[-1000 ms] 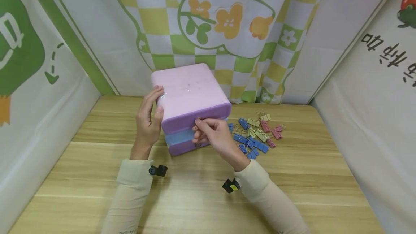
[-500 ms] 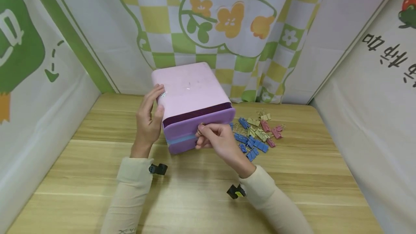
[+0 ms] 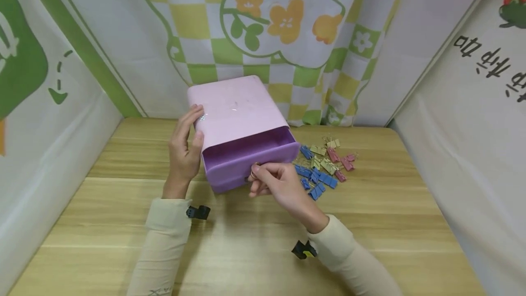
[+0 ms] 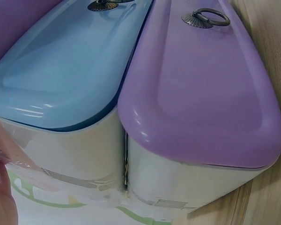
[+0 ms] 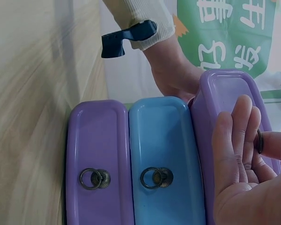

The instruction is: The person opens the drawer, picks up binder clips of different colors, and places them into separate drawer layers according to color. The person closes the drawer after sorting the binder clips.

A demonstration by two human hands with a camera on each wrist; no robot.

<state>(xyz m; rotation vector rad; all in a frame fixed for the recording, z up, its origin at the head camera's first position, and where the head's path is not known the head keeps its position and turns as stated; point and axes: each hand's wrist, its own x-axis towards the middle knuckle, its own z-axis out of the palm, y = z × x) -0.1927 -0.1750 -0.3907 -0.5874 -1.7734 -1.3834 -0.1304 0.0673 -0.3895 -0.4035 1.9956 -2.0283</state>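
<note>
A pink-topped drawer cabinet (image 3: 236, 111) stands on the table, its purple top drawer (image 3: 230, 172) pulled partway out. The part of the drawer's inside that shows is bare. My right hand (image 3: 281, 184) pinches the drawer's ring pull (image 5: 259, 142) between thumb and index finger, the other fingers loosely bent. My left hand (image 3: 185, 156) rests along the cabinet's left side, fingers extended and thumb near the front edge. Below the top drawer, the blue middle drawer (image 5: 161, 140) and purple bottom drawer (image 5: 97, 140) are closed, each with a metal ring pull.
Blue, yellow and pink binder clips (image 3: 322, 168) lie in a loose pile just right of the cabinet. A patterned curtain (image 3: 283, 49) hangs right behind it. White printed panels flank the wooden table (image 3: 246, 245) on both sides.
The top drawer, flush a second ago, has slid out toward me with my right hand on its ring. My left hand has kept its place against the cabinet.
</note>
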